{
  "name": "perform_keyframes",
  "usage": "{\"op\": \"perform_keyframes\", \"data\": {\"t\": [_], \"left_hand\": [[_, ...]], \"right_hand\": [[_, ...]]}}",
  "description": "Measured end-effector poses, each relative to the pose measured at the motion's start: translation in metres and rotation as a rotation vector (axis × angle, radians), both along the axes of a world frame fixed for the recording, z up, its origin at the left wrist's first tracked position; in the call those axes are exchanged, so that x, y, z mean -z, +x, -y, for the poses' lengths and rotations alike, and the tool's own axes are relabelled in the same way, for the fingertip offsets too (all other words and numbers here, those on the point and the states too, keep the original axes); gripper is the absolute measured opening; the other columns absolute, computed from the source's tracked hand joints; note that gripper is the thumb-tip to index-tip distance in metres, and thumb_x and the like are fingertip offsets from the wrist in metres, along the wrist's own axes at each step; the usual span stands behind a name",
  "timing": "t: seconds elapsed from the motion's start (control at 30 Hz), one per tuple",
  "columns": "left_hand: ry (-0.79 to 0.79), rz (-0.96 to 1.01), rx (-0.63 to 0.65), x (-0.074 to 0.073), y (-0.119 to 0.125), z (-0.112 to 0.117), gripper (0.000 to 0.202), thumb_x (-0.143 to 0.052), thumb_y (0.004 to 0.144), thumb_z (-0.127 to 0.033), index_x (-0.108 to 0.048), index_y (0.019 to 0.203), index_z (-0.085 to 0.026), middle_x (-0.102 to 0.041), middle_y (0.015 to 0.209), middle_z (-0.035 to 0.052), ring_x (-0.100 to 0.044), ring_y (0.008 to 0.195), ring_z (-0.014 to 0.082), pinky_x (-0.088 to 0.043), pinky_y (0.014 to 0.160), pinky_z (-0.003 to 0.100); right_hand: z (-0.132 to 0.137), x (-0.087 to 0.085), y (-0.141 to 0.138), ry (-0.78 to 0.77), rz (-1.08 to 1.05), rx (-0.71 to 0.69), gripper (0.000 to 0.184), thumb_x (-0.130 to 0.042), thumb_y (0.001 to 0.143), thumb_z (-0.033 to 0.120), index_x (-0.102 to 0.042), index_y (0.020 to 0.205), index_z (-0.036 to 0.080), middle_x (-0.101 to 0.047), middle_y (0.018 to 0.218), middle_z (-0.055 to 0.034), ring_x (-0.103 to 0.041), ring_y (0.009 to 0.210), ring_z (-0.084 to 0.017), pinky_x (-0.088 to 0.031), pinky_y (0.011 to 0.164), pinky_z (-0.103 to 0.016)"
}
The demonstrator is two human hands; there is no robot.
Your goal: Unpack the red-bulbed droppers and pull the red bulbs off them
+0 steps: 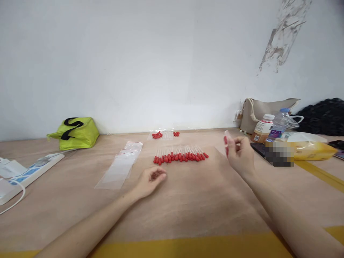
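Observation:
A row of several clear droppers with red bulbs (180, 155) lies across the middle of the brown table (188, 204). My right hand (240, 153) is raised just right of the row, its fingers closed on a small clear bag with red-bulbed droppers in it (226, 141). Resting on the table just in front of the row's left end is my left hand (149, 180), fingers loosely curled; whether they hold anything is hidden. A stack of empty clear bags (121, 165) lies to its left. Two filled bags with red bulbs (162, 135) sit by the wall.
A lime green bag (75, 132) stands at the back left, a white power strip (27, 173) with cables at the left edge. At the back right are a beige bag (264, 111), two bottles (271, 128), a phone (260, 147) and a yellow packet (311, 150).

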State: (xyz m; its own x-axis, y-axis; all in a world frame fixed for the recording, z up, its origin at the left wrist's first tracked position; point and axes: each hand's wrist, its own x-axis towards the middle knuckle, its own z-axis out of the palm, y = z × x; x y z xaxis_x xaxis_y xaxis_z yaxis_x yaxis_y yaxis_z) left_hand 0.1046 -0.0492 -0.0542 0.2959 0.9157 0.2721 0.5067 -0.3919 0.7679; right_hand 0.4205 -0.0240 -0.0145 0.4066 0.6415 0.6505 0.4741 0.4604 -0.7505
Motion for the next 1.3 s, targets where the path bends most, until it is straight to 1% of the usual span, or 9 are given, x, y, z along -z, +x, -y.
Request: {"op": "perform_keyframes", "data": {"t": [0.13, 0.23, 0.33, 0.47, 0.57, 0.77, 0.93, 1.1, 1.3], "left_hand": [[-0.430, 0.311, 0.135, 0.000, 0.041, 0.007, 0.034, -0.060, 0.073, -0.042, -0.058, 0.093, -0.014, -0.063, 0.084, 0.0047, -0.061, 0.072, 0.0134, -0.048, 0.075, 0.030], [-0.697, 0.540, 0.141, -0.002, 0.058, 0.009, 0.038, -0.062, 0.071, -0.043, -0.058, 0.094, -0.013, -0.062, 0.089, 0.0074, -0.063, 0.073, 0.0138, -0.048, 0.079, 0.032], [-0.858, 0.624, 0.185, -0.002, 0.064, 0.011, 0.037, -0.058, 0.075, -0.044, -0.059, 0.093, -0.011, -0.064, 0.087, 0.0091, -0.064, 0.074, 0.0143, -0.049, 0.078, 0.031], [-0.836, 0.597, 0.135, -0.002, 0.064, 0.008, 0.035, -0.059, 0.074, -0.044, -0.061, 0.082, -0.011, -0.066, 0.075, 0.0063, -0.064, 0.067, 0.0136, -0.050, 0.071, 0.029], [-0.766, 0.560, 0.080, -0.004, 0.062, 0.002, 0.031, -0.062, 0.072, -0.041, -0.060, 0.080, -0.011, -0.066, 0.072, 0.0050, -0.063, 0.065, 0.0135, -0.051, 0.069, 0.029], [-0.724, 0.504, -0.141, -0.006, 0.058, -0.008, 0.011, -0.065, 0.068, -0.008, -0.057, 0.075, -0.010, -0.063, 0.059, 0.0005, -0.060, 0.052, 0.0077, -0.050, 0.064, 0.023], [-0.705, 0.494, -0.154, -0.001, 0.059, -0.007, 0.013, -0.068, 0.067, -0.014, -0.060, 0.076, -0.009, -0.063, 0.059, 0.0014, -0.059, 0.052, 0.0086, -0.049, 0.060, 0.022], [-0.733, 0.516, -0.154, -0.003, 0.066, -0.009, 0.021, -0.074, 0.059, -0.017, -0.064, 0.076, -0.009, -0.063, 0.062, 0.0026, -0.059, 0.055, 0.0087, -0.049, 0.063, 0.023], [-0.756, 0.542, -0.112, -0.006, 0.058, -0.011, 0.016, -0.072, 0.059, -0.011, -0.065, 0.073, -0.009, -0.065, 0.065, 0.0036, -0.059, 0.057, 0.0089, -0.049, 0.062, 0.022]], "right_hand": [[0.033, 0.005, -0.034, -0.067, 0.544, 0.008, 0.024, -0.040, 0.084, 0.042, -0.043, 0.073, 0.021, -0.052, 0.067, -0.0048, -0.048, 0.054, -0.014, -0.035, 0.050, -0.027], [0.047, 0.021, -0.059, -0.157, 0.642, -0.139, 0.022, -0.034, 0.086, 0.038, -0.043, 0.074, 0.021, -0.053, 0.067, -0.0049, -0.048, 0.052, -0.015, -0.034, 0.049, -0.027], [0.052, 0.036, -0.082, -0.241, 0.598, -0.349, 0.020, -0.034, 0.086, 0.033, -0.043, 0.073, 0.021, -0.056, 0.069, -0.0041, -0.053, 0.061, -0.016, -0.038, 0.054, -0.027], [0.047, 0.047, -0.099, -0.369, 0.470, -0.643, 0.017, -0.036, 0.085, 0.028, -0.047, 0.075, 0.020, -0.059, 0.070, -0.0016, -0.055, 0.062, -0.014, -0.040, 0.054, -0.025], [0.039, 0.049, -0.100, -0.369, 0.450, -0.756, 0.018, -0.035, 0.086, 0.025, -0.052, 0.080, 0.020, -0.060, 0.069, -0.0007, -0.056, 0.062, -0.013, -0.042, 0.056, -0.025], [0.022, 0.051, -0.078, -0.093, 0.704, -0.626, 0.020, -0.053, 0.078, 0.034, -0.061, 0.089, 0.020, -0.059, 0.101, -0.0070, -0.052, 0.095, -0.020, -0.039, 0.085, -0.038], [0.019, 0.051, -0.062, -0.215, 0.918, -0.611, 0.063, -0.056, 0.071, 0.054, -0.044, 0.125, 0.024, -0.044, 0.127, -0.0089, -0.038, 0.116, -0.027, -0.025, 0.098, -0.048], [0.021, 0.057, -0.066, -0.333, 0.997, -0.630, 0.067, -0.047, 0.074, 0.059, -0.034, 0.131, 0.027, -0.034, 0.135, -0.0100, -0.030, 0.123, -0.027, -0.017, 0.101, -0.051], [0.032, 0.059, -0.081, -0.298, 0.969, -0.626, 0.071, -0.048, 0.074, 0.059, -0.028, 0.134, 0.026, -0.034, 0.136, -0.0098, -0.030, 0.123, -0.026, -0.015, 0.102, -0.049]]}}
